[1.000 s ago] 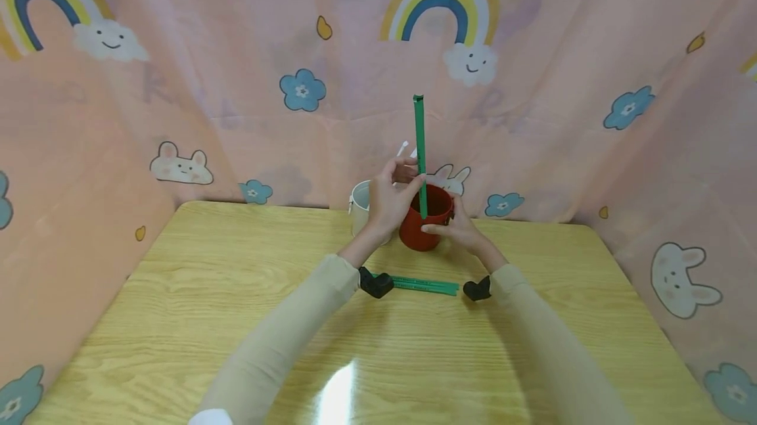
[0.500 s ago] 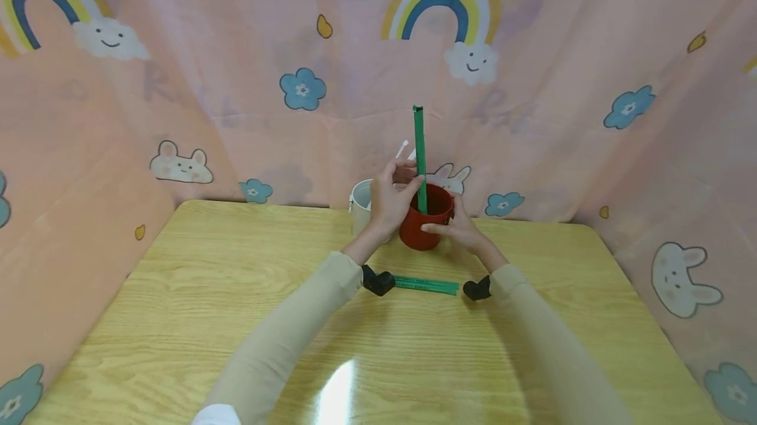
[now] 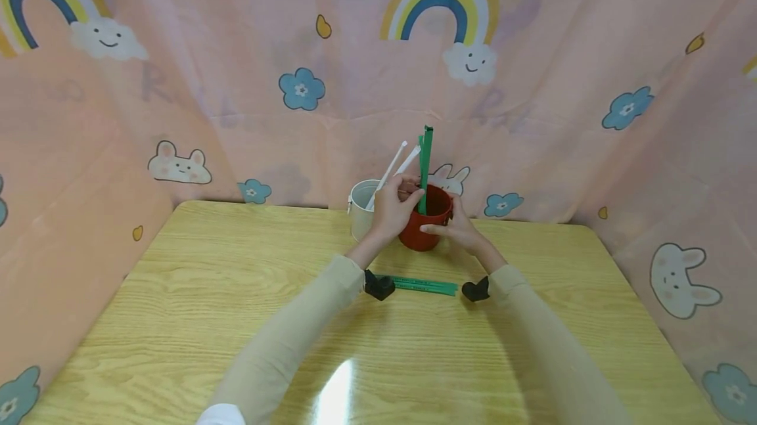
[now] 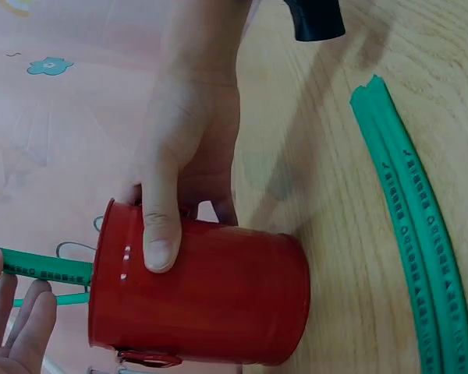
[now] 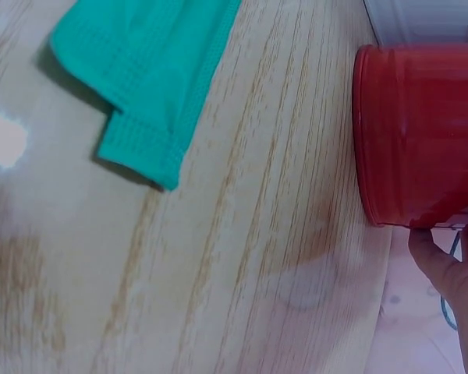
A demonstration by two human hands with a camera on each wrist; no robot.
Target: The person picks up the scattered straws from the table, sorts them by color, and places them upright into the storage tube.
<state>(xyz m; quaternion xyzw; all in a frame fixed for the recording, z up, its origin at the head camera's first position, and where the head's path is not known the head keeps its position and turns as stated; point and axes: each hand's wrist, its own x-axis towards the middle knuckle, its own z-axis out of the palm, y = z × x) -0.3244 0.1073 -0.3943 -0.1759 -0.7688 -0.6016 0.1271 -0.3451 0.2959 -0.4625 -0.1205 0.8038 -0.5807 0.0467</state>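
A red metal bucket (image 3: 424, 231) stands at the back of the table. Inside it, two long green wrapped sticks (image 3: 426, 156) lean upright, their tops well above the rim. My left hand (image 3: 395, 205) pinches one green stick low down, just over the rim, thumb on one side and fingers on the other. My right hand (image 3: 463, 228) holds the bucket from its right side, with the thumb (image 4: 160, 234) along the wall near the rim. Two more green wrapped sticks (image 4: 413, 226) with dark printing lie side by side on the table in front.
Left of the red bucket stands a white bucket (image 3: 359, 215) with two thin white sticks (image 3: 391, 167) leaning out, partly behind my left hand. A pink patterned curtain (image 3: 236, 96) rises behind the wooden table (image 3: 236, 280). Black wrist mounts (image 3: 378, 286) hang near the cuffs.
My left hand has come down with the green stick, which sinks deeper into the red bucket and leans slightly right. A second green stick now shows beside it. The right hand stays put.
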